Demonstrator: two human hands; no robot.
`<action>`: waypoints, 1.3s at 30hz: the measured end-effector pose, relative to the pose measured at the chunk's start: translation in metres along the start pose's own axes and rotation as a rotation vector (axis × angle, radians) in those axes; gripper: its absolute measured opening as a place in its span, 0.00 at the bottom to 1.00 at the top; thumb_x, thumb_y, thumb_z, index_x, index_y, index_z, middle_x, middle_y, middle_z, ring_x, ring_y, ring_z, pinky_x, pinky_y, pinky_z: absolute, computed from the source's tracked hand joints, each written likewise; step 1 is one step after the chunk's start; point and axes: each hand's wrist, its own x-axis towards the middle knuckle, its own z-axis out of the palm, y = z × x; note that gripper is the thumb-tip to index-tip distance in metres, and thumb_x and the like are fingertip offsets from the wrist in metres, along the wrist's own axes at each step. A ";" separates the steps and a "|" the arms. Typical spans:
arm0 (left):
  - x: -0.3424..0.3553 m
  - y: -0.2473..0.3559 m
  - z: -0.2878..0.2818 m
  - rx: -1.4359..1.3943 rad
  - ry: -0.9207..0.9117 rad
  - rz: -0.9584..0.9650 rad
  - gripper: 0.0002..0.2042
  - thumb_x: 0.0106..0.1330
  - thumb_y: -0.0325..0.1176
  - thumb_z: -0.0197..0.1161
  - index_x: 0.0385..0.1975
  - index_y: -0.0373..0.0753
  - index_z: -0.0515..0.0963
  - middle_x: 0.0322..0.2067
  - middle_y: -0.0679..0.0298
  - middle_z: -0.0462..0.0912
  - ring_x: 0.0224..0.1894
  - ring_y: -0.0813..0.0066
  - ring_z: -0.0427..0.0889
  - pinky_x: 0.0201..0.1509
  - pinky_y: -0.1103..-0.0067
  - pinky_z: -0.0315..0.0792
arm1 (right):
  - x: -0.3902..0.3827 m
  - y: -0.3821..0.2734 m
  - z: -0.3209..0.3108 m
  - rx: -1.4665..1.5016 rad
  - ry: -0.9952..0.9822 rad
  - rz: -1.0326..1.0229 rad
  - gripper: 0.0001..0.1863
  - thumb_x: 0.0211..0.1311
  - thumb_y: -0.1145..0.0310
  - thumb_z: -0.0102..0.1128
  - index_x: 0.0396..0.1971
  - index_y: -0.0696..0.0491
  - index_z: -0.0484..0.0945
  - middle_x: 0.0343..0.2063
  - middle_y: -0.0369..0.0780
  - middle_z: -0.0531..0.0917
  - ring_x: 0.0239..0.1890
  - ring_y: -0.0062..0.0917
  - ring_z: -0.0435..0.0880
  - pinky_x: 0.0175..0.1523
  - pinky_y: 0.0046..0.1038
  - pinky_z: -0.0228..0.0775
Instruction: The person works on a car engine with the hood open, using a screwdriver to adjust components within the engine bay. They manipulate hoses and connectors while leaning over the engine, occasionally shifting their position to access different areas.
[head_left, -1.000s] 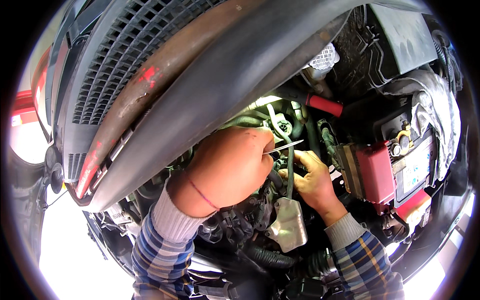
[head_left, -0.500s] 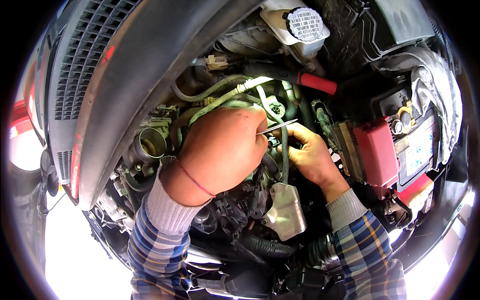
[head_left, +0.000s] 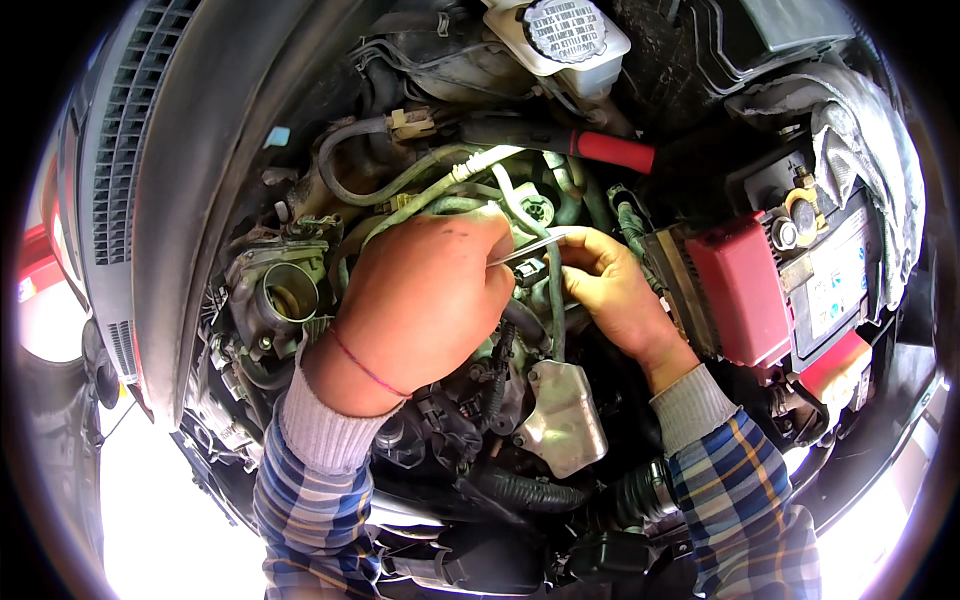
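Note:
My left hand (head_left: 425, 295) is closed, back upward, with a thin shiny metal rod-like tool (head_left: 525, 249) sticking out between thumb and forefinger. The tool's far end reaches the forefinger of my right hand (head_left: 625, 305). That hand is curled, thumb and forefinger bent beside a narrow greenish hose (head_left: 557, 315); whatever it grips is hidden. A small dark connector (head_left: 528, 270) sits between the two hands. Just beyond them, a torch-like bar with a red end (head_left: 612, 150) lies across the engine, and light falls on the hoses near it.
An open round metal throat (head_left: 288, 292) is left of my left hand. The battery with its red cover (head_left: 740, 290) stands on the right, a grey cloth (head_left: 868, 165) behind it. A white-capped reservoir (head_left: 565, 35) is at the far side; a metal shield (head_left: 562, 420) lies nearer me.
The whole view has shifted slightly, so most engine parts appear further left. Both hands keep nearly the same pose, and the tool's far end now lies against the right forefinger.

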 end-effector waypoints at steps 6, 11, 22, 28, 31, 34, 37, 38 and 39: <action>0.001 -0.005 0.004 -0.004 0.040 0.039 0.11 0.62 0.26 0.59 0.42 0.31 0.80 0.28 0.47 0.83 0.32 0.49 0.84 0.38 0.65 0.76 | -0.030 -0.007 0.016 -0.544 0.349 -0.126 0.19 0.68 0.76 0.53 0.58 0.61 0.75 0.48 0.46 0.86 0.52 0.35 0.85 0.60 0.34 0.75; -0.005 0.002 -0.008 -0.050 -0.058 -0.003 0.21 0.64 0.29 0.57 0.56 0.29 0.73 0.29 0.44 0.83 0.34 0.44 0.84 0.41 0.60 0.77 | -0.097 -0.076 0.043 -0.606 0.217 -0.093 0.23 0.72 0.64 0.59 0.61 0.62 0.73 0.51 0.47 0.84 0.51 0.36 0.85 0.56 0.35 0.77; -0.016 0.005 -0.027 -0.120 -0.219 0.109 0.34 0.65 0.38 0.66 0.68 0.27 0.63 0.36 0.39 0.86 0.39 0.42 0.86 0.42 0.61 0.78 | -0.060 -0.115 0.105 -0.238 0.556 -0.340 0.19 0.80 0.57 0.51 0.45 0.59 0.80 0.33 0.36 0.84 0.39 0.20 0.80 0.49 0.24 0.71; -0.013 0.004 -0.017 0.028 -0.069 0.267 0.15 0.58 0.25 0.56 0.44 0.31 0.82 0.30 0.48 0.86 0.39 0.48 0.86 0.47 0.63 0.78 | -0.153 -0.172 0.077 -0.702 0.348 -0.580 0.14 0.78 0.68 0.50 0.45 0.64 0.80 0.30 0.40 0.84 0.25 0.18 0.76 0.34 0.21 0.70; -0.019 0.015 -0.010 0.176 0.044 0.377 0.09 0.56 0.21 0.55 0.34 0.31 0.81 0.25 0.50 0.80 0.39 0.47 0.82 0.44 0.58 0.75 | -0.160 -0.162 0.055 -0.873 0.250 -0.309 0.11 0.70 0.73 0.58 0.46 0.64 0.82 0.32 0.45 0.84 0.26 0.29 0.82 0.35 0.28 0.75; -0.012 0.014 -0.009 0.069 -0.031 0.366 0.09 0.56 0.20 0.55 0.35 0.31 0.79 0.24 0.50 0.79 0.37 0.48 0.81 0.41 0.59 0.74 | -0.120 -0.108 0.061 -0.882 0.226 -0.321 0.17 0.64 0.74 0.60 0.51 0.64 0.79 0.39 0.50 0.83 0.34 0.45 0.85 0.41 0.39 0.80; -0.018 0.011 -0.016 -0.080 -0.125 0.172 0.11 0.57 0.19 0.55 0.40 0.32 0.78 0.25 0.49 0.79 0.35 0.50 0.81 0.38 0.64 0.74 | -0.085 -0.075 0.066 -0.613 0.063 -0.196 0.33 0.59 0.72 0.63 0.64 0.64 0.66 0.44 0.52 0.82 0.42 0.51 0.84 0.48 0.43 0.79; -0.019 0.013 -0.017 -0.133 -0.147 0.085 0.12 0.58 0.19 0.54 0.42 0.33 0.77 0.25 0.49 0.78 0.35 0.50 0.81 0.37 0.65 0.74 | -0.088 -0.091 0.071 -0.403 -0.023 -0.025 0.35 0.58 0.71 0.63 0.65 0.65 0.64 0.47 0.53 0.80 0.43 0.51 0.84 0.47 0.43 0.79; -0.015 0.019 -0.022 -0.166 -0.239 -0.017 0.14 0.61 0.17 0.53 0.46 0.34 0.75 0.28 0.54 0.81 0.31 0.62 0.82 0.33 0.71 0.74 | -0.088 -0.081 0.071 -0.475 0.014 -0.122 0.34 0.57 0.71 0.63 0.65 0.63 0.66 0.50 0.52 0.79 0.43 0.49 0.84 0.47 0.43 0.79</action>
